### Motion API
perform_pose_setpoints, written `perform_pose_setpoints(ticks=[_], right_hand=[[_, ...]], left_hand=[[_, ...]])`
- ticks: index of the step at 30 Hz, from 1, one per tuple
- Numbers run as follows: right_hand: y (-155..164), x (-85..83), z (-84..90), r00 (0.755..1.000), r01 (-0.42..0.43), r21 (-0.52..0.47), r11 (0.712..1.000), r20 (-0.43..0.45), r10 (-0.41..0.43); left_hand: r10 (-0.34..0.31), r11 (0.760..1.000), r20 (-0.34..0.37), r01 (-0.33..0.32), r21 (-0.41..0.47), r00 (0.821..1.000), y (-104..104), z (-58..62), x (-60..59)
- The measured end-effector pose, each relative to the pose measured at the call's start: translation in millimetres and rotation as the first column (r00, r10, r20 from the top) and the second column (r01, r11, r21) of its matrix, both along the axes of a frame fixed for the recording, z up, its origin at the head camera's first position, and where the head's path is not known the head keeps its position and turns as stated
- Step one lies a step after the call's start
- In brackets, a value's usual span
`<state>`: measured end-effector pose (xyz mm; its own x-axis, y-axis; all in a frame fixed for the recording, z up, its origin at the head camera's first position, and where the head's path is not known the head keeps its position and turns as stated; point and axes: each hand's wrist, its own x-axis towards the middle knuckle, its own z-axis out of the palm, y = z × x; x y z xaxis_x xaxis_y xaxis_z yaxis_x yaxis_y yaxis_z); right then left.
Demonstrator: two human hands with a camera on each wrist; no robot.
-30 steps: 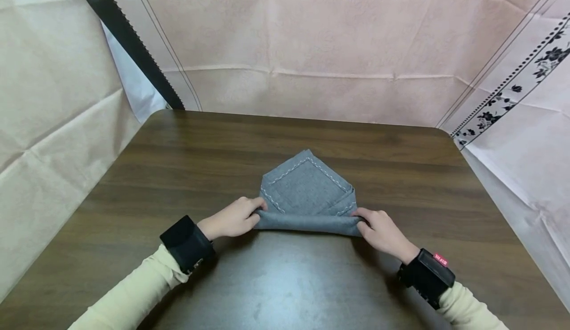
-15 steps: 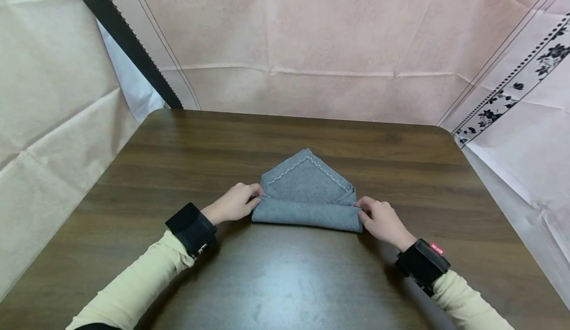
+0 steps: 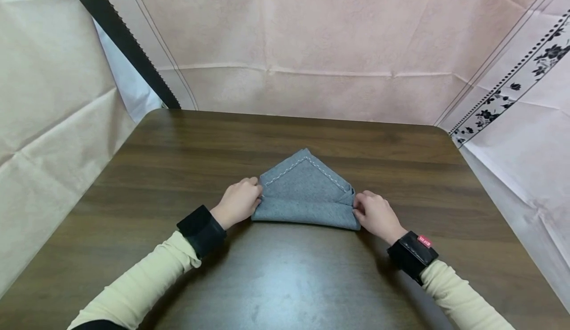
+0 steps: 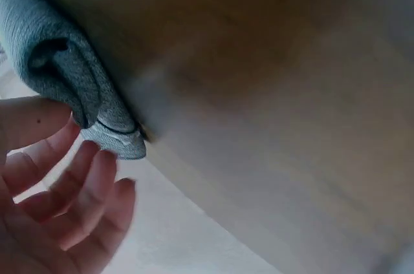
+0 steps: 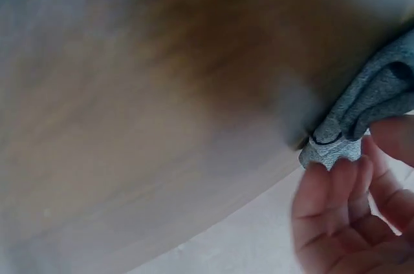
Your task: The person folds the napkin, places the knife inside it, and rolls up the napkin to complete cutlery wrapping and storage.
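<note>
A grey-blue cloth (image 3: 306, 181) with white stitching lies in the middle of the brown table. Its far end comes to a point, and its near edge is folded over into a flat band across the front. My left hand (image 3: 240, 199) pinches the left end of that fold. In the left wrist view, the thumb (image 4: 32, 122) rests on the looped layers, with the fingertips close below. At the opposite end, my right hand (image 3: 377, 216) pinches the fold. The right wrist view shows the thumb (image 5: 396, 138) on the cloth's layered edge (image 5: 381, 96) and curled fingers beneath.
The wooden table (image 3: 285, 280) has rounded far corners. Pale creased sheets (image 3: 311, 38) hang behind it and on both sides, one with a black strip (image 3: 129, 43) at left. Black bands (image 3: 202, 231) circle both wrists.
Both hands have moved slightly away from me, carrying the near edge over. The narrow roll has become a wider, flatter band that covers more of the stitched face.
</note>
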<state>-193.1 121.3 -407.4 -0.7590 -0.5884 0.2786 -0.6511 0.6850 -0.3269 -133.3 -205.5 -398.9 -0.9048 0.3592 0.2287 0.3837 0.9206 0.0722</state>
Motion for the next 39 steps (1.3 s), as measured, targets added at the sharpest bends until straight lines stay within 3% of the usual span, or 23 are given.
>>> perform_pose_setpoints(ticks=[3,7,13,17,22,33,39], right_hand=[[0,0.3,-0.9,0.997,-0.049,0.002,0.999,-0.056,0.049],[0,0.2,-1.7,0.993,-0.09,0.032,0.995,-0.077,0.092],[8,2.6,-0.4,0.99,-0.123,0.095,0.988,-0.054,0.129],[17,11.1,4.3,0.992,-0.118,0.18,0.976,-0.022,0.124],[17,22.1,3.0,0.98,-0.148,0.289,0.946,-0.083,0.179],[12,37.1,-1.8,0.963,-0.165,0.254,0.953,-0.166,0.211],[19,43.8,0.5,0.978,-0.172,0.187,0.967,-0.083,0.19]], left_hand=[[-0.061,0.996,-0.068,0.056,-0.076,0.996,2,-0.8,0.3],[-0.126,0.987,-0.072,0.118,-0.108,0.989,-1,-1.9,4.5],[-0.18,0.983,0.005,0.18,-0.036,0.984,-7,-0.2,18.4],[-0.182,0.981,0.098,0.187,-0.048,0.978,-8,1.1,24.0],[-0.16,0.983,0.131,0.17,-0.065,0.978,-9,2.6,25.6],[-0.204,0.979,0.131,0.205,0.009,0.97,-6,1.3,33.4],[-0.22,0.973,0.156,0.206,0.103,0.963,-8,-0.7,38.9]])
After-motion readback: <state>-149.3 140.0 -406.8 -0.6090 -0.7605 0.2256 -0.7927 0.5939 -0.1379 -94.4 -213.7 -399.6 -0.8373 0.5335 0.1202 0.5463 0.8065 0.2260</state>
